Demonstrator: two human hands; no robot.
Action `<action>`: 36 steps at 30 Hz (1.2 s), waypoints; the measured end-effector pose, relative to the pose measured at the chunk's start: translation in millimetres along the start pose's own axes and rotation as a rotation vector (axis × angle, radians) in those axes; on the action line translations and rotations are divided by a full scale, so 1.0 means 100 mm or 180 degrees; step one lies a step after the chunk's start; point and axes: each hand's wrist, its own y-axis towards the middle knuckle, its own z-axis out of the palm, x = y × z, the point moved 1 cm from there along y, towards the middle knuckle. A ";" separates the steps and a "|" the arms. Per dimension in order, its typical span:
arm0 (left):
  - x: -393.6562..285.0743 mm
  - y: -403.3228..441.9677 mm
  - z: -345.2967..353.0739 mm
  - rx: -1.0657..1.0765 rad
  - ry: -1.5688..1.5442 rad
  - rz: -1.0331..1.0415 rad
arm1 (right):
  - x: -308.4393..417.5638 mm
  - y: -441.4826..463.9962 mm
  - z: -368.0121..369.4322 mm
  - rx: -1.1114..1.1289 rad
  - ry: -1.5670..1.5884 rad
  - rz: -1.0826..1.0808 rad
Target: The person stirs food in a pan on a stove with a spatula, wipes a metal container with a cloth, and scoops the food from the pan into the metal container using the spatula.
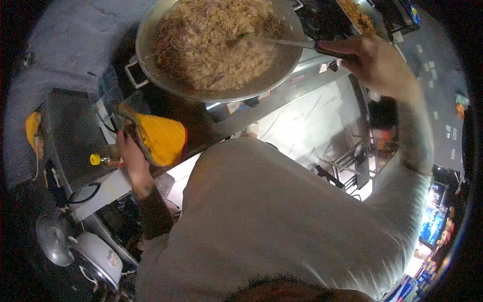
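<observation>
A large wide pan (176, 91) filled with a light-brown chopped food mix (216, 45) sits on the stove at the top of the view. My right hand (372, 65) is closed around the dark handle of a long metal stirring utensil (289, 43). Its far end is sunk in the food, so I cannot tell a spoon from a spatula. Lower left of the pan, my left hand (133, 158) grips a padded yellow pot holder (163, 137) with a greyish side and red edging. The pot holder is apart from the pan's side handle (135, 73).
A bottle with a yellow cap (95, 159) lies near my left hand. Another yellow padded cloth (33, 132) is at the far left. A rice cooker (98, 259) stands lower left. A second pan with food (359, 17) is at upper right, and a metal rack (347, 168) lower right.
</observation>
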 end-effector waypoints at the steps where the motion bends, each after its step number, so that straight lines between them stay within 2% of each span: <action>1: -0.03 0.05 0.04 0.0018 0.0104 0.0159 | 0.05 -0.10 -0.10 0.0007 0.0002 0.0014; 4: -0.06 0.31 0.14 -0.0151 0.0116 0.0392 | 0.20 -0.37 -0.32 -0.0312 -0.0393 0.0041; 8: -0.26 0.48 0.36 -0.0094 0.0622 0.0333 | 0.31 -0.60 -0.51 -0.0007 0.0236 0.1025; 10: -0.28 0.56 0.43 0.0139 0.0778 0.0687 | 0.27 -0.66 -0.47 0.0074 0.0402 0.1266; 11: -0.31 0.55 0.48 0.0147 0.0785 0.0688 | 0.21 -0.69 -0.38 -0.0205 -0.0389 0.0538; 13: -0.47 0.46 0.70 0.0199 0.1772 0.0408 | 0.16 -0.68 -0.14 -0.0495 -0.1180 -0.0173; 14: -0.12 0.81 0.54 -0.0041 0.2166 0.0814 | 0.12 -0.65 0.03 -0.0460 -0.0835 0.0044; 15: -0.17 0.78 0.60 -0.0036 0.2166 0.0827 | 0.08 -0.60 0.23 -0.0425 -0.0484 0.0249; 16: -0.25 0.71 0.69 0.0323 0.1839 0.0676 | 0.04 -0.54 0.43 -0.0395 -0.0128 0.0446; 19: -0.26 0.69 0.78 0.0287 0.1782 0.1025 | -0.04 -0.35 1.01 -0.0491 0.0831 0.0673; 22: -0.16 0.90 0.69 0.0538 0.1763 0.0955 | 0.03 -0.10 1.31 -0.0887 0.1097 0.0605; 24: -0.23 0.87 0.73 0.0556 0.1617 0.0599 | 0.11 0.11 1.35 -0.0870 0.1234 0.0692; 26: -0.27 0.85 0.75 0.0563 0.1680 0.0658 | 0.15 0.27 1.39 -0.0846 0.1371 0.0795; 28: -0.30 0.80 0.79 0.0566 0.1733 0.0698 | 0.14 0.41 1.42 -0.0645 0.1367 0.0549; 29: -0.31 0.77 0.81 0.0492 0.1683 0.0488 | 0.04 0.48 1.39 -0.0641 0.1372 0.0542; 31: -0.32 0.72 0.77 0.0392 0.1649 0.0256 | -0.15 0.55 1.24 -0.0196 0.1596 -0.0034; 33: -0.31 0.71 0.77 0.0665 0.1540 0.0421 | -0.17 0.48 0.78 -0.0238 0.0906 -0.0416; 35: -0.23 0.78 0.71 0.0646 0.1489 0.0328 | 0.01 0.42 0.25 0.0526 0.0061 0.0189; 36: -0.20 0.80 0.69 0.0626 0.1439 0.0249 | 0.05 0.36 0.15 0.0446 0.0321 0.0355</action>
